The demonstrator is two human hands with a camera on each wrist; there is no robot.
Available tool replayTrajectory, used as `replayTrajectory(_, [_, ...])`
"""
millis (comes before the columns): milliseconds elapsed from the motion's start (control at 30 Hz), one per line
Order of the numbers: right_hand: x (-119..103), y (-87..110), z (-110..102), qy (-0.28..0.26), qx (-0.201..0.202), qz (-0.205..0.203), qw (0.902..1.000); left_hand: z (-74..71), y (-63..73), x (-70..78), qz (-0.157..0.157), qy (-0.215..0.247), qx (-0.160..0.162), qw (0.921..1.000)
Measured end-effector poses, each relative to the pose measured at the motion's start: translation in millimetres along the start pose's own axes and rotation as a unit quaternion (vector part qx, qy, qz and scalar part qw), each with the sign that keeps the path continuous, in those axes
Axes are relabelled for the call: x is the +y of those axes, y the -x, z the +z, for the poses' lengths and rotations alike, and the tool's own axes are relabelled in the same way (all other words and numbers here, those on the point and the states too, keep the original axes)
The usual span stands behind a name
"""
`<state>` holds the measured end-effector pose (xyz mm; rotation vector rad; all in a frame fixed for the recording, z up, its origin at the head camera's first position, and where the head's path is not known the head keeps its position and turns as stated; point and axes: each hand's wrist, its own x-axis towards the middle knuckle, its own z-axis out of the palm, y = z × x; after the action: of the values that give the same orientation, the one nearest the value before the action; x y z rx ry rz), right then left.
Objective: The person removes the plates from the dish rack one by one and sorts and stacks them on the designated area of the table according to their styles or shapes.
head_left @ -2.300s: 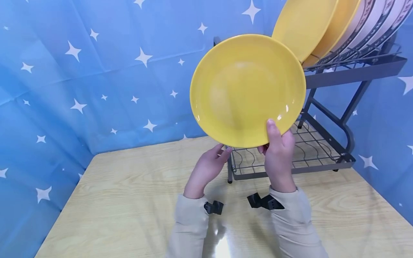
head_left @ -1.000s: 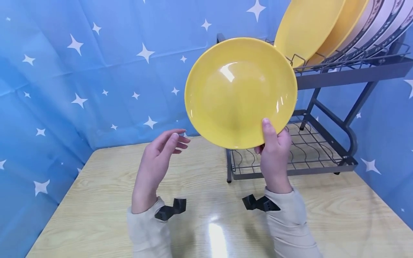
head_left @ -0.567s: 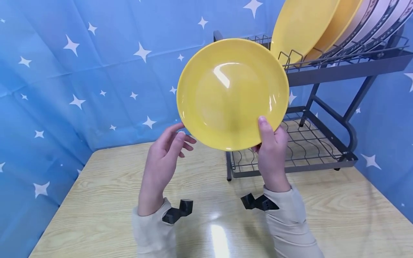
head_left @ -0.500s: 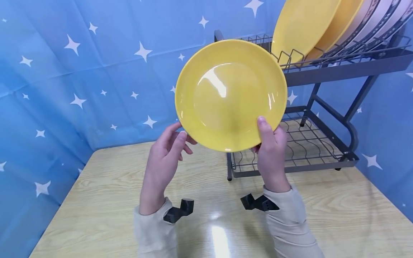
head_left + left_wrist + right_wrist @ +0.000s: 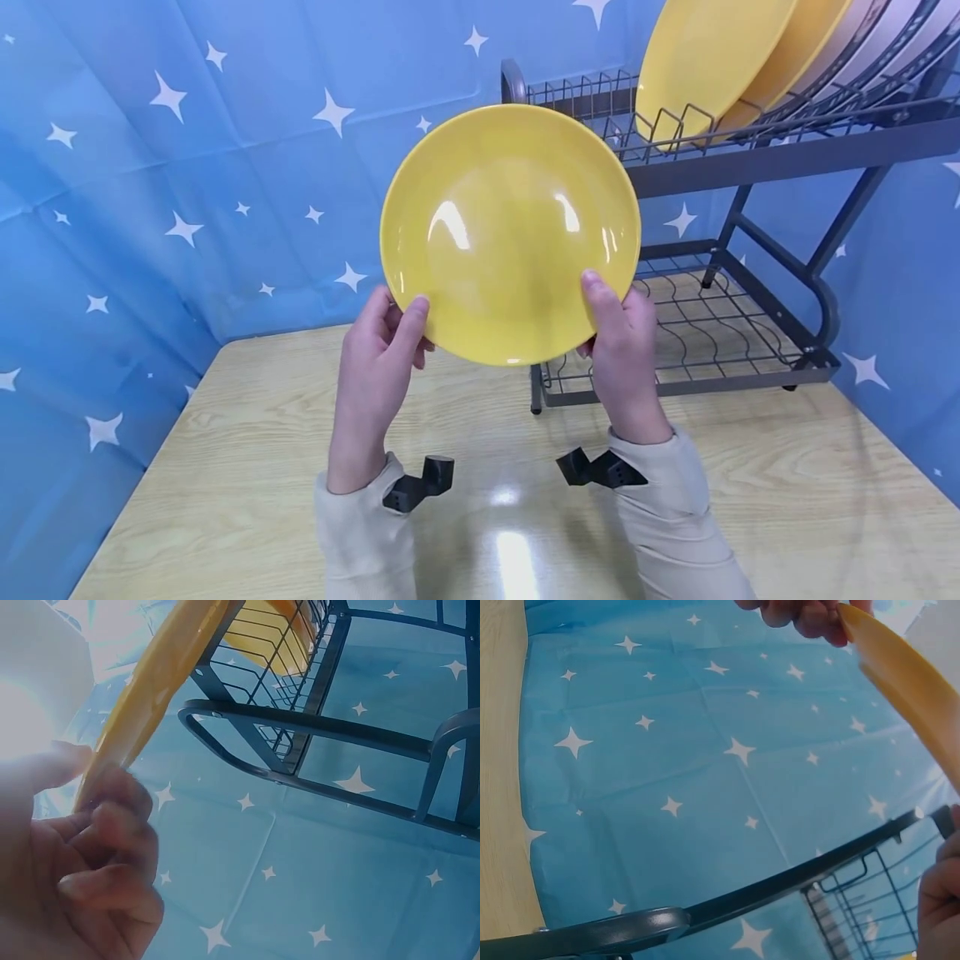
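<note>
A glossy yellow plate (image 5: 510, 242) is held up above the table, its face towards the head camera. My left hand (image 5: 375, 358) pinches its lower left rim, thumb in front and fingers behind. At the lower right rim my right hand (image 5: 624, 358) grips it the same way. The left wrist view shows the plate (image 5: 146, 697) edge-on between the thumb and curled fingers of the left hand (image 5: 97, 855). In the right wrist view the plate (image 5: 907, 682) runs between the left hand's fingers at the top and the right hand (image 5: 941, 900) at the edge.
A dark two-tier dish rack (image 5: 750, 167) stands at the back right. Its upper tier holds yellow plates (image 5: 708, 67) and several patterned white dishes (image 5: 877, 50). Wire mesh (image 5: 705, 325) forms the lower tier. A blue star-patterned curtain (image 5: 247, 167) hangs behind the wooden table (image 5: 247, 467).
The left hand moved away from the plate to the left, then came back and took hold of its left rim. The plate has shifted left and slightly down, away from the rack.
</note>
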<state>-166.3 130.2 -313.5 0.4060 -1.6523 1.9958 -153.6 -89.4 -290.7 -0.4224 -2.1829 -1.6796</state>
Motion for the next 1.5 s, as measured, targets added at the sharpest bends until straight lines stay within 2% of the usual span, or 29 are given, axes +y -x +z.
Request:
replayTrajectory(133, [0, -0.2, 0, 0.012, -0.006, 0.002, 0.9999, -1.3, -0.6, -0.1, -0.002, -0.005, 0.015, 0.9999])
replayTrajectory(300, [-1, 0.2, 2, 0.015, -0.019, 0.006, 0.9997, -4.7, 0.1, 0.4, 0.008, 0.011, 0.033, 0.9994])
replayTrajectory(500, [-2, -0.3, 4, 0.024, -0.022, -0.002, 0.9995, -5.4, 5.1, 17.8, 0.042, 0.047, 0.077, 0.995])
replayTrajectory(633, [0, 0.5, 5, 0.03, -0.028, -0.019, 0.999, -3.7, 8.4, 25.2, 0.047, 0.037, 0.113, 0.9918])
replayTrajectory(700, [1, 1.0, 5, 0.031, -0.032, -0.027, 0.9986, -3.6, 9.2, 26.2, 0.047, 0.031, 0.121, 0.9911])
replayTrajectory(933, [1, 0.6, 5, 0.036, -0.025, -0.045, 0.998, -6.7, 7.9, 24.1, 0.053, 0.02, 0.101, 0.9933])
replayTrajectory(1200, [1, -1.4, 5, 0.026, -0.015, -0.052, 0.9982, -11.7, 6.8, 19.0, 0.052, 0.03, 0.073, 0.9955])
replayTrajectory(1300, [1, -1.5, 5, 0.031, -0.014, -0.048, 0.9983, -14.5, 5.3, 11.4, 0.046, 0.032, 0.065, 0.9963])
replayTrajectory(1500, [1, -1.4, 4, 0.039, -0.01, -0.041, 0.9984, -20.1, 5.0, 0.6, 0.014, 0.025, 0.052, 0.9983])
